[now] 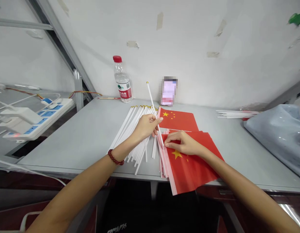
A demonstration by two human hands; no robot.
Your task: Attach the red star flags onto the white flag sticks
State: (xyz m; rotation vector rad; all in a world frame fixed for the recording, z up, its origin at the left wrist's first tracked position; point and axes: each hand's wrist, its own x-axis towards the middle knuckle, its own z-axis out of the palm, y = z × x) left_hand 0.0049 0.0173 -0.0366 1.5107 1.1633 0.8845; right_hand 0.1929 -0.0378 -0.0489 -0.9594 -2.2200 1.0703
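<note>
My left hand point(147, 127) pinches a white stick point(151, 97) with a gold tip, tilted with its tip up and to the left. The stick's lower end meets the white sleeve edge of a red flag point(193, 171) with yellow stars. At that corner, my right hand point(180, 142) has thumb and forefinger closed on the flag. Under it lie more red flags, one point(181, 121) showing behind my right hand. Several white sticks point(125, 129) with gold tips lie fanned out beneath and left of my left hand. Whether the stick is inside the sleeve is hard to tell.
A water bottle point(123, 82) and a phone point(168, 92) stand against the wall. At the left is a power strip point(55, 111) with cables. More white sticks point(237, 114) and a grey-blue plastic bag point(278, 136) lie at the right of the table point(67, 142).
</note>
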